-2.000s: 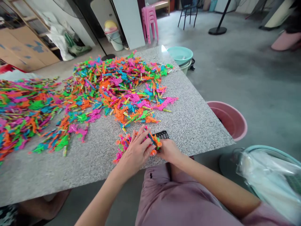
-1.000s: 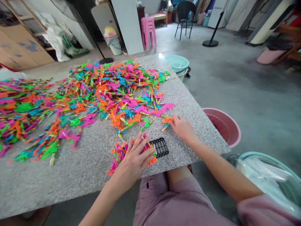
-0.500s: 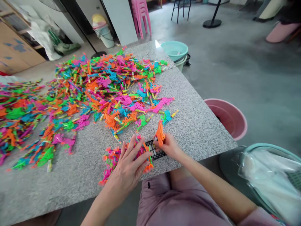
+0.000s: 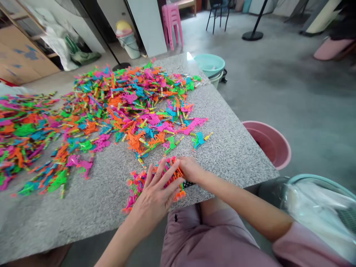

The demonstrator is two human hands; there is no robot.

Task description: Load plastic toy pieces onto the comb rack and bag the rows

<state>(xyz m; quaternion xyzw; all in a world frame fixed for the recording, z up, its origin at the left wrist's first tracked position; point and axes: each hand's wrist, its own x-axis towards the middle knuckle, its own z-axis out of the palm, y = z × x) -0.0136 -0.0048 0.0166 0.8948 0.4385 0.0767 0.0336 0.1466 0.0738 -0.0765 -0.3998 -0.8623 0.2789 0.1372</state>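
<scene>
My left hand (image 4: 157, 191) lies with fingers spread over a packed row of bright toy guns (image 4: 135, 190), mostly pink and orange with some green. Against the right end of that row, my right hand (image 4: 191, 170) is closed on an orange toy gun (image 4: 180, 172), most of it hidden by the fingers. Under the right hand a bit of a black lattice rack (image 4: 189, 184) shows; the row of toys covers the rest. Just beyond the hands lie a loose blue toy gun (image 4: 199, 140) with a yellow tip and a green one (image 4: 171, 144).
A large heap of mixed toy guns (image 4: 130, 96) spreads over the back and left of the speckled stone table (image 4: 228, 148). Off its right edge stand a pink tub (image 4: 283, 142), a turquoise basin (image 4: 210, 63) and a bin with clear plastic bags (image 4: 311, 204).
My right hand has brought the orange toy gun left and down against the end of the row, covering more of the black rack. My left hand stays spread on the row.
</scene>
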